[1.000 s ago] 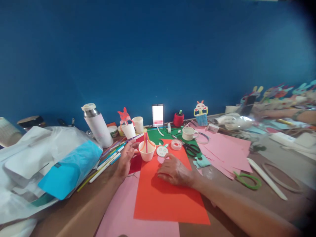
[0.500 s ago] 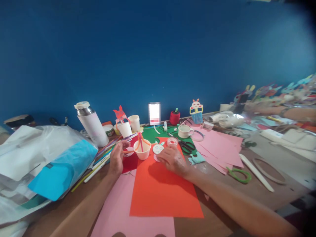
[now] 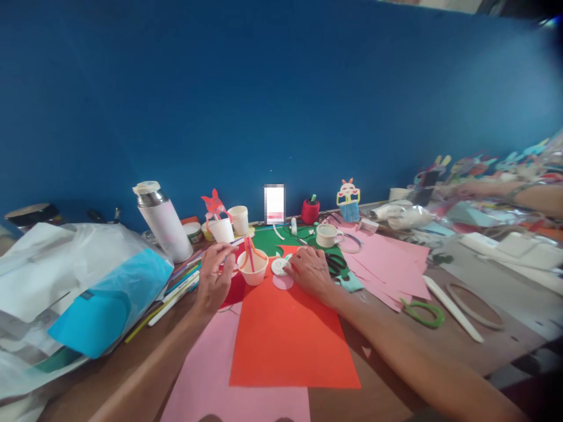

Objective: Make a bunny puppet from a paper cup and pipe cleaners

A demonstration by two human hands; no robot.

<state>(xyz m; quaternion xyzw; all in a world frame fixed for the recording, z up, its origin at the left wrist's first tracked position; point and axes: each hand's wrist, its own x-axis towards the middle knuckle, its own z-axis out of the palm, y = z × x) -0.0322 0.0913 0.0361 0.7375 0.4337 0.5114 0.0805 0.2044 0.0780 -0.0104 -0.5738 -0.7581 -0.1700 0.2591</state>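
Observation:
My left hand (image 3: 215,274) is beside the left side of a white paper cup (image 3: 254,275) with orange and purple strips standing in it. Its thumb and fingers are apart, and I see nothing held. My right hand (image 3: 311,271) rests palm down, fingers spread and slightly bent, at the right edge of a small white paper face (image 3: 280,266). Under that face lies a pink paper circle (image 3: 282,282). What lies beneath the right palm is hidden. Both paper pieces lie on an orange sheet (image 3: 294,346), which overlaps a pink sheet (image 3: 237,375).
A flask (image 3: 162,225), a plastic bag (image 3: 97,258) and several pens (image 3: 176,299) are on the left. Black scissors (image 3: 336,265), a mug (image 3: 328,235) and pink paper (image 3: 391,261) lie on the right. Another person's arm (image 3: 497,190) reaches in at far right.
My right hand has moved up and slightly right, off the pink circle and over the round clear-and-red item, now hidden. My left hand has shifted a little right and up, closer to the cup.

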